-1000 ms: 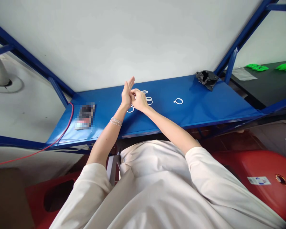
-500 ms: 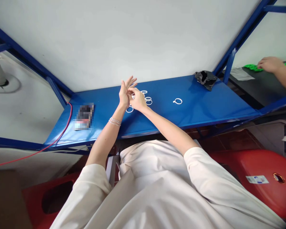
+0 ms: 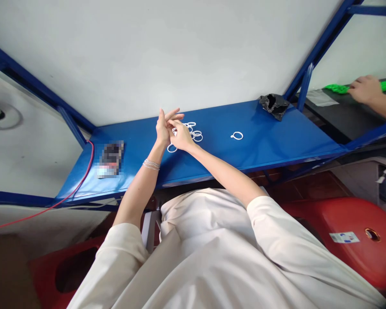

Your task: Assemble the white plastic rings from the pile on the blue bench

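My left hand (image 3: 163,128) is held palm turned inward above the blue table (image 3: 218,150), with its thumb up and fingers stretched out. Against its palm, the bent fingers of my right hand (image 3: 182,136) pinch a small white piece (image 3: 174,131), mostly hidden between the hands. Just below them shows a white ring (image 3: 171,148); whether it lies on the table or hangs from the hands I cannot tell. Several white rings (image 3: 197,136) lie in a loose cluster behind my right hand. Farther right, a single white ring with a small tab (image 3: 238,135) lies alone.
A crumpled black plastic bag (image 3: 275,106) sits at the table's back right. At left are a blurred-out flat object (image 3: 110,159) and a red cable (image 3: 89,169). A co-worker's hand (image 3: 366,89) touches bright green material (image 3: 337,88) on a neighbouring dark table. Red stools (image 3: 344,219) stand below.
Both hands stay together, and the left hand's fingers now lean lower and more to the right. The whole view has shifted slightly. The co-worker's hand has moved a little over the green material.
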`<state>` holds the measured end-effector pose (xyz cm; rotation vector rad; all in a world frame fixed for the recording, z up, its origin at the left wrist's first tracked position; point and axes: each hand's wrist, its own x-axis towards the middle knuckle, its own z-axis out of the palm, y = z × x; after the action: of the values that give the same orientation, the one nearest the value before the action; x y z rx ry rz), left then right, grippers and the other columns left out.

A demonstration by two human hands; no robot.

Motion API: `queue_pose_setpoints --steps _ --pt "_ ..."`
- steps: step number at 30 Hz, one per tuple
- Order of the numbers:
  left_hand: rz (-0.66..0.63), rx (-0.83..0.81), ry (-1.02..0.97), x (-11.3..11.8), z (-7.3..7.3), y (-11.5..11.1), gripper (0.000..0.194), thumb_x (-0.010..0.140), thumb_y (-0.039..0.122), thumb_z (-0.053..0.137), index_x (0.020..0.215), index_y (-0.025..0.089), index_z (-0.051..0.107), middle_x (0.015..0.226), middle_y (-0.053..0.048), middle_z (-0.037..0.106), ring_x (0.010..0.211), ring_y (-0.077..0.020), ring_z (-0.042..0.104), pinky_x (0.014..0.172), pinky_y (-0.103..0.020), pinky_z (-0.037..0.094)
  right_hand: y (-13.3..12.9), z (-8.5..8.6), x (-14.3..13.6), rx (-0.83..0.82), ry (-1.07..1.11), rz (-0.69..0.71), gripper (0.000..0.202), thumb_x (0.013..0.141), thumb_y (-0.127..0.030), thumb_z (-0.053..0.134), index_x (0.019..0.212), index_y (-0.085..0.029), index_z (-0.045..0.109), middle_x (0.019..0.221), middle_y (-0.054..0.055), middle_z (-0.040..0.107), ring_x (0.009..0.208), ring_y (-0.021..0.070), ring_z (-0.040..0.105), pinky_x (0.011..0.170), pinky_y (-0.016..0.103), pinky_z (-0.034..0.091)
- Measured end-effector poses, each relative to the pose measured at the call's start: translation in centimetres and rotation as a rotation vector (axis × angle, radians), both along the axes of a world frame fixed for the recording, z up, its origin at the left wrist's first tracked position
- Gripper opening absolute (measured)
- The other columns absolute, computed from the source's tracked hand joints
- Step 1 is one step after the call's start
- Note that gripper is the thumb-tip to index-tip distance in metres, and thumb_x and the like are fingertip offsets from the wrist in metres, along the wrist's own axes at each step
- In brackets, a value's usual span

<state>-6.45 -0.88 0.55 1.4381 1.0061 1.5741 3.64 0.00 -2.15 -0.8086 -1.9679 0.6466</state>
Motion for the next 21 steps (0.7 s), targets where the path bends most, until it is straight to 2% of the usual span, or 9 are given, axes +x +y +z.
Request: queue_pose_setpoints --steps 2,4,8,11,13,16,21 --pt "0.002 0.000 0.010 -0.1 0.1 0.0 0.093 0.102 0.094 0.030 0.137 0.025 0.082 0.130 -0.018 0.086 0.136 -0.0380 0.077 0.117 -0.056 0.063 -0.1 0.0 -0.1 -0.003 0.004 0.008 0.026 0.110 -0.025 0.059 0.133 -0.020 0.071 0.135 0.017 0.075 0.125 0.0351 0.073 0.117 0.055 0.060" --pt "0.005 0.010 0.008 -0.2 0.3 -0.1 0.093 0.101 0.095 0.031 0.138 0.025 0.081 0.136 -0.018 0.084 0.141 -0.0401 0.075 0.119 -0.057 0.062 -0.3 0.0 -0.3 0.008 0.032 0.009 0.028 0.111 -0.025 0.057 0.135 -0.019 0.070 0.136 0.018 0.074 0.128 0.0348 0.071 0.118 0.055 0.060" --pt "0.005 0.029 -0.009 -0.4 0.6 -0.1 0.093 0.101 0.097 0.032 0.153 0.032 0.073 0.157 -0.015 0.074 0.153 -0.0441 0.067 0.121 -0.061 0.059 -0.4 -0.1 -0.8 0.049 0.064 -0.002 0.041 0.115 -0.031 0.054 0.154 -0.019 0.061 0.150 0.022 0.069 0.143 0.0377 0.065 0.126 0.059 0.055" --pt "-0.009 0.015 -0.018 -0.4 0.5 0.0 0.093 0.101 0.097 0.031 0.156 0.034 0.071 0.161 -0.014 0.072 0.150 -0.0438 0.069 0.121 -0.062 0.060 -0.1 -0.4 -0.8 0.043 0.066 0.005 0.046 0.115 -0.029 0.053 0.159 -0.021 0.057 0.148 0.020 0.070 0.143 0.0371 0.065 0.126 0.059 0.055" --pt "-0.023 -0.001 -0.018 -0.4 0.3 0.0 0.092 0.102 0.096 0.030 0.155 0.033 0.072 0.156 -0.016 0.075 0.143 -0.0415 0.074 0.120 -0.061 0.060 0.2 -0.6 -0.8 0.031 0.054 -0.007 0.044 0.113 -0.027 0.055 0.157 -0.021 0.059 0.144 0.019 0.071 0.139 0.0362 0.067 0.125 0.058 0.056" --pt "-0.025 -0.018 -0.035 -0.2 0.1 0.1 0.092 0.104 0.093 0.029 0.147 0.028 0.078 0.136 -0.018 0.084 0.131 -0.0378 0.080 0.119 -0.060 0.062 0.4 -1.0 -0.7 0.037 0.045 -0.022 0.039 0.111 -0.024 0.059 0.150 -0.021 0.063 0.143 0.018 0.072 0.139 0.0353 0.067 0.126 0.056 0.055" --pt "0.003 -0.046 -0.045 0.0 0.1 0.1 0.086 0.106 0.088 0.034 0.136 0.025 0.084 0.107 -0.014 0.090 0.118 -0.0324 0.086 0.109 -0.049 0.069 0.2 -1.0 -0.7 -0.010 0.122 -0.016 0.035 0.103 -0.014 0.061 0.136 -0.019 0.072 0.140 0.017 0.076 0.136 0.0336 0.070 0.124 0.054 0.058"
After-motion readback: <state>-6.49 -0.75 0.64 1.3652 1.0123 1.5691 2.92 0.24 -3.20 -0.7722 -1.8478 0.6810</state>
